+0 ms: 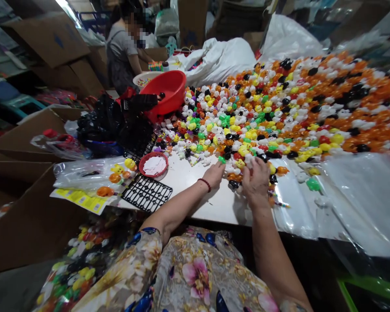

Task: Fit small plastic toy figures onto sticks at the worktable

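Observation:
At the near edge of a large heap of small plastic toy figures [247,125], both my hands are at work on the white table [201,201]. My left hand [214,175], with a dark red bead bracelet at the wrist, has its fingers closed at a green toy figure [221,160]. To its right, my right hand [256,180] curls its fingers down among the figures; what lies inside them is hidden. Orange and black figures sit between the hands. Beside the right wrist, an orange figure [282,170] and a striped stick [282,205] lie on clear plastic bags [294,212].
A red basket of paper slips [154,166] and a black plastic grid [147,193] lie at left. Behind them stand black bags [100,117] and a red basin [169,93]. Cardboard boxes [26,208] flank the table. Another person [121,52] works at the back.

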{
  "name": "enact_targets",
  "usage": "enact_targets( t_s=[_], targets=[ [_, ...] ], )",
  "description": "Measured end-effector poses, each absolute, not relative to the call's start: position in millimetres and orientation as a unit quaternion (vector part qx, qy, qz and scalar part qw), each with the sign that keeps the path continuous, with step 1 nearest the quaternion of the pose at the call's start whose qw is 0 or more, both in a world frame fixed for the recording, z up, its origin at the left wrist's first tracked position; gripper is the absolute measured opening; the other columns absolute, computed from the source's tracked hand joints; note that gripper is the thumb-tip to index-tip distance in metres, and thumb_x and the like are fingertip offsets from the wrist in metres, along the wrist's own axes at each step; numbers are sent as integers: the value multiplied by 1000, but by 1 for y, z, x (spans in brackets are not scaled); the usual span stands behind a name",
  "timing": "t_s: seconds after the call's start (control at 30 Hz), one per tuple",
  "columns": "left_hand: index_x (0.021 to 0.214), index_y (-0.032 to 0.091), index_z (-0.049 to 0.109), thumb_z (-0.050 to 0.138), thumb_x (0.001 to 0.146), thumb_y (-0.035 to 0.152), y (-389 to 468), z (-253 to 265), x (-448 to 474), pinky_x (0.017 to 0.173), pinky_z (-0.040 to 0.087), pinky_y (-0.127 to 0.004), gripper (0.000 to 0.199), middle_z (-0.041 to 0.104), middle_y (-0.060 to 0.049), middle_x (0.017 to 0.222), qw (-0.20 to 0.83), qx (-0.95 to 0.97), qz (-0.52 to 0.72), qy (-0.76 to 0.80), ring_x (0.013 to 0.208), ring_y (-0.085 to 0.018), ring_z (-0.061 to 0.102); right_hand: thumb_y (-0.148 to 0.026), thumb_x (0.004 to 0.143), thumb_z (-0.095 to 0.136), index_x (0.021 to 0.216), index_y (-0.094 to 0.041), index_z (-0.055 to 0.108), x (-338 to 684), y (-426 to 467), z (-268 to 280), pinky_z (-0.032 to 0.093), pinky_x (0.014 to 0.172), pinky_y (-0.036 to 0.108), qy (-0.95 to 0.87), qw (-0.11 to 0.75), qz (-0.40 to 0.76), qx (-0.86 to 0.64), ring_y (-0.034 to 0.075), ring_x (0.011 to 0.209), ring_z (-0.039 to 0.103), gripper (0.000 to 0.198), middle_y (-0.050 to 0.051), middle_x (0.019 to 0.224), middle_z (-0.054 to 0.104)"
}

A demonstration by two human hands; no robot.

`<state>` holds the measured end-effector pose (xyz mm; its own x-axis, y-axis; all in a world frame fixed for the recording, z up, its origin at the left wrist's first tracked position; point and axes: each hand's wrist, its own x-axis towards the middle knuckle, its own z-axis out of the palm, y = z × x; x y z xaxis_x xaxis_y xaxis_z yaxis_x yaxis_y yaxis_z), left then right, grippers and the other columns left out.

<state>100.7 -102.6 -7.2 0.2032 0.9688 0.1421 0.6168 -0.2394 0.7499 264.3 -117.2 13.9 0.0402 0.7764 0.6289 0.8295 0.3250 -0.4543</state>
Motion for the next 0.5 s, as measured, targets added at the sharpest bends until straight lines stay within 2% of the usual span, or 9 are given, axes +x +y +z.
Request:
enact_targets(
  t_s=[0.1,0.2,0.3,0.4,0.5],
  targets=[
    [97,19,62,54,84,10,-105,-7,95,89,47,-36,18,63,-12,106,253,759,216,559,98,-24,59,-29,93,44,121,-15,63,241,-116,1,41,105,51,-745,411,4,-526,30,117,54,36,18,124,61],
    [99,19,59,57,85,16,-126,-7,79,88,47,-34,14,64,-10,103,273,703,209,622,99,-24,61,-23,93,43,113,-16,67,210,-110,-8,46,101,45,-786,357,61,-501,28,109,58,32,16,114,66],
    [98,20,54,59,87,25,-153,-9,57,76,50,-31,14,63,-4,84,366,534,321,691,83,-20,64,-17,93,41,110,-18,68,173,-98,-7,48,94,39,-818,246,118,-506,26,103,60,32,14,108,68],
    [93,22,49,64,84,36,-176,-10,31,61,48,-24,22,59,2,75,489,349,462,652,68,-15,64,-22,98,39,119,-18,64,135,-84,0,48,87,36,-820,130,159,-535,26,99,62,34,14,108,67],
    [93,22,51,74,75,41,-192,-9,11,55,47,-20,35,59,3,74,541,261,544,586,64,-12,64,-28,100,41,120,-18,63,106,-74,4,47,85,36,-791,90,172,-580,27,101,62,32,17,118,63]
  ],
)
